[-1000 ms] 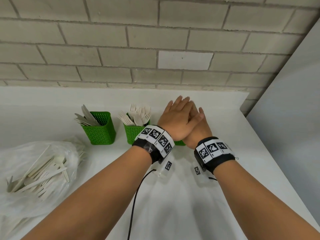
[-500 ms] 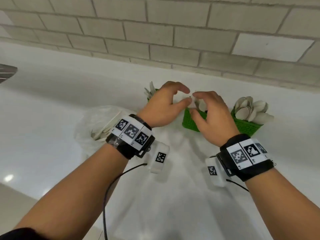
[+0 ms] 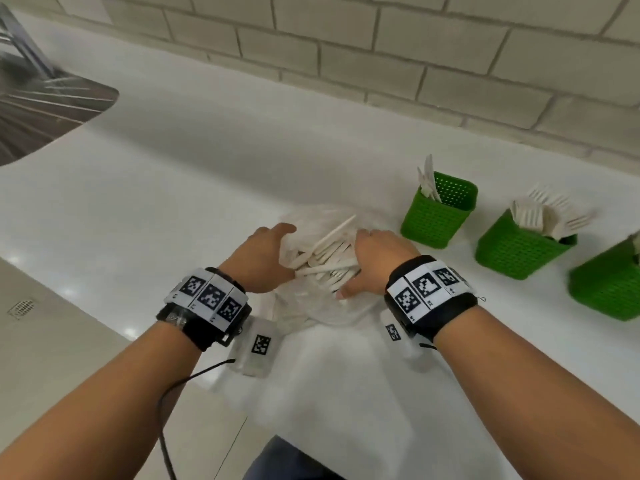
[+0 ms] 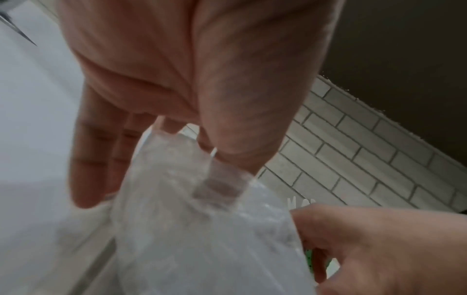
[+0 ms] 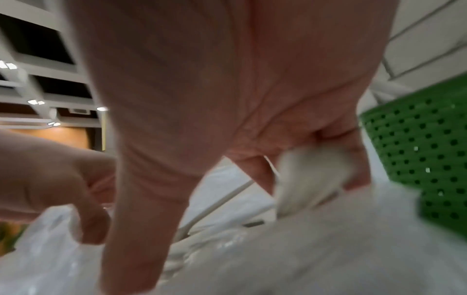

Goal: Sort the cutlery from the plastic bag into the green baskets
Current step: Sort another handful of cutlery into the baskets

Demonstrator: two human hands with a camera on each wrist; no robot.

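A clear plastic bag (image 3: 311, 313) full of pale cutlery (image 3: 329, 251) lies on the white counter, in front of me. My left hand (image 3: 277, 251) grips the bag's left rim, and in the left wrist view its thumb (image 4: 217, 187) shows through the film. My right hand (image 3: 353, 268) holds the right rim, with a bunch of plastic (image 5: 310, 179) in its curled fingers. Three green baskets stand to the right: one with knives (image 3: 437, 220), one with forks (image 3: 516, 251), and one cut off by the frame edge (image 3: 606, 289).
A steel sink (image 3: 45, 98) is set into the counter at the far left. The counter's front edge runs diagonally at the lower left, with tiled floor and a drain (image 3: 21, 308) below. A brick wall (image 3: 381, 46) backs the counter.
My hands parted from each other near the baskets and came down to the bag, each taking hold of its rim. The view swung left, so the baskets now sit at the right.
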